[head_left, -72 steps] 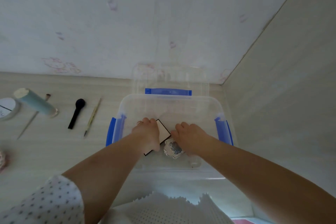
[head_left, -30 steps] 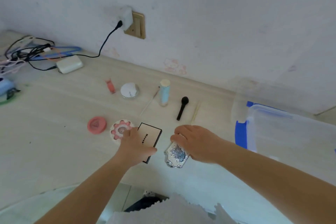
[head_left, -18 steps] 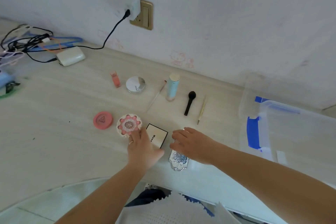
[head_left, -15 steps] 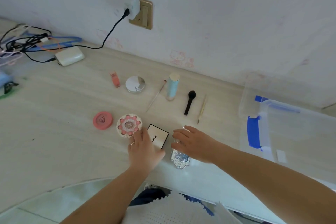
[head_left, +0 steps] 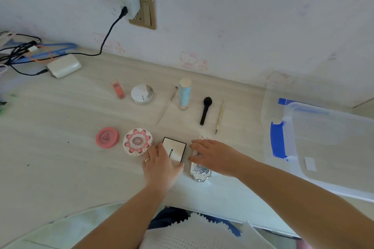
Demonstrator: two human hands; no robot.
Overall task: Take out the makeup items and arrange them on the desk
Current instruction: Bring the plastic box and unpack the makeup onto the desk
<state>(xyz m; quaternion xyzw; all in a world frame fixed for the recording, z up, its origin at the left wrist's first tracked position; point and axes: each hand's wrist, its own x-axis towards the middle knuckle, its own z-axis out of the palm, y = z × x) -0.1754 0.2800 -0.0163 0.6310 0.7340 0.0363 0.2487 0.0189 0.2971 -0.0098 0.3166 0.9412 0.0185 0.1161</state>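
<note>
A square white palette with a black border (head_left: 176,147) lies flat on the desk. My left hand (head_left: 159,166) holds its near end between thumb and fingers. Just to its right lies a long silver ornate case (head_left: 200,172), and my right hand (head_left: 216,155) rests over its middle, fingers and thumb around it. Left of the palette sit a flower-shaped compact (head_left: 137,143) and a pink round compact (head_left: 106,137). The back row holds a pink lip tint (head_left: 118,90), a white round compact (head_left: 142,94), a thin brush (head_left: 167,106), a pale blue tube (head_left: 184,95), a black brush (head_left: 205,110) and a gold pencil (head_left: 220,117).
The clear storage box with blue latches (head_left: 278,139) stands at the right, its lid (head_left: 271,95) leaning against the wall behind it. A white charger (head_left: 64,65) and tangled cables (head_left: 20,50) lie at the far left below a wall outlet (head_left: 143,12).
Both hands lifted the palette and the silver case out of the box, carried them left and set them on the desk beside the flower compact. The silver case now lies straighter.
</note>
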